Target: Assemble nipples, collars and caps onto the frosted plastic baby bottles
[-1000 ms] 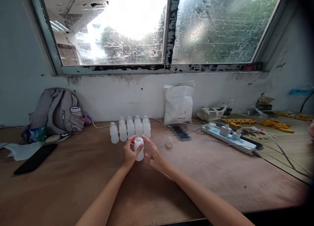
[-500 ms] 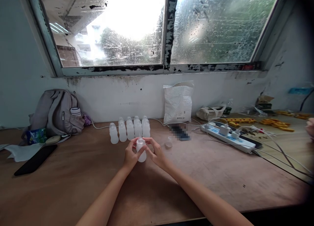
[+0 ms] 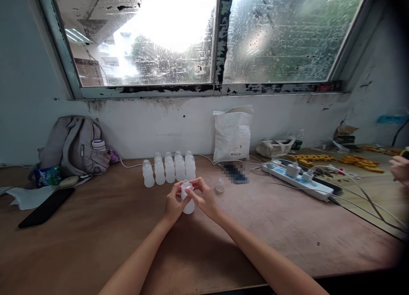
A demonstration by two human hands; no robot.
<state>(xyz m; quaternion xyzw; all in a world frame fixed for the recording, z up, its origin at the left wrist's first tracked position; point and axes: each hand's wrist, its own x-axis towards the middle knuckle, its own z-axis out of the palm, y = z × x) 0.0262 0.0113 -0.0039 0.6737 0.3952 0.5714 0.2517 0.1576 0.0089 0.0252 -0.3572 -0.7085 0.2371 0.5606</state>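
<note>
A translucent white bottle (image 3: 188, 206) is held between both hands over the middle of the table, its top tilted slightly left. My left hand (image 3: 174, 203) is closed round the bottle's upper part from the left. From the right, the fingers of my right hand (image 3: 204, 198) press on the same upper part, near the clear top piece. Behind my hands stand several similar bottles (image 3: 170, 169) in a row. A small clear cap (image 3: 219, 186) lies on the table to the right of my right hand.
A backpack (image 3: 75, 146) and a black phone-like slab (image 3: 47, 208) are at the left. At the back stands a white pouch (image 3: 232, 135). A power strip (image 3: 300, 182) with cables lies right, near yellow parts (image 3: 358, 162). Another person's hand (image 3: 399, 169) shows at the right edge.
The held bottle has shifted slightly right and tilted, and both hands have moved with it. The other person's hand has come further into view at the right.
</note>
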